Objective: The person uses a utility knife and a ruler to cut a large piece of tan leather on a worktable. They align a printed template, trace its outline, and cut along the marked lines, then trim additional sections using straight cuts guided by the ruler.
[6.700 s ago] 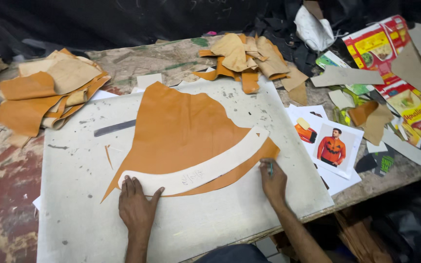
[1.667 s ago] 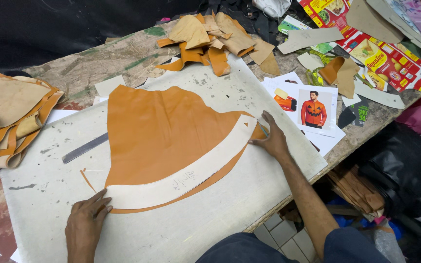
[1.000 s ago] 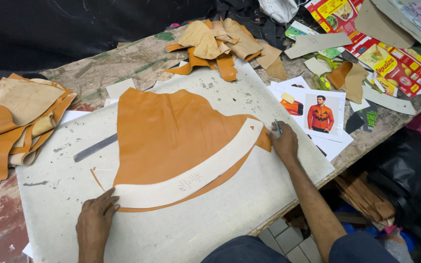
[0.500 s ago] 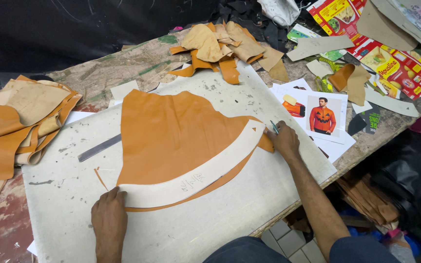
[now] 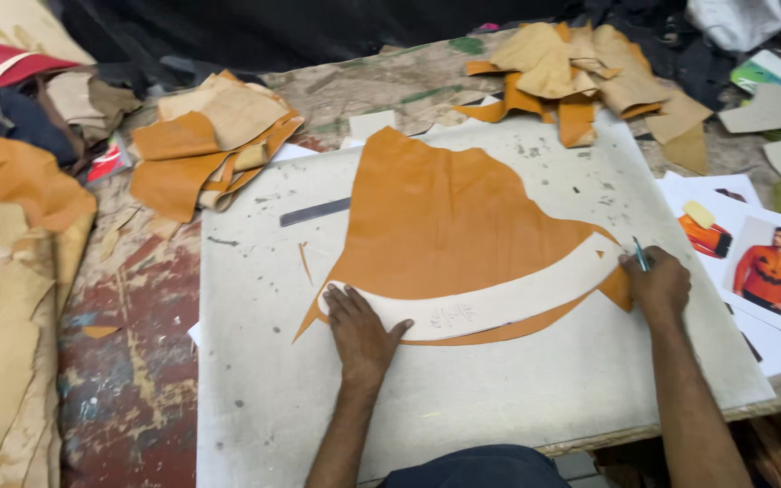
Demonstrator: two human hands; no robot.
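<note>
A large orange leather piece [image 5: 445, 217] lies flat on a pale cutting board [image 5: 255, 380]. Across its lower edge curves a long white paper pattern [image 5: 508, 298]. My left hand [image 5: 359, 330] presses flat on the pattern's left end, fingers spread. My right hand [image 5: 654, 282] rests at the pattern's right end and grips a thin pen-like tool [image 5: 640, 254], its tip at the pattern's edge.
Piles of orange and tan leather scraps lie at the back left [image 5: 210, 149] and back right [image 5: 580, 77]. A dark metal ruler [image 5: 315, 211] lies on the board. Printed photo sheets [image 5: 752, 258] sit at the right. More leather hangs at the far left [image 5: 11, 271].
My left hand has slid right onto the pattern's left end. My right hand stays at the pattern's right end with the tool. The view has shifted left.
</note>
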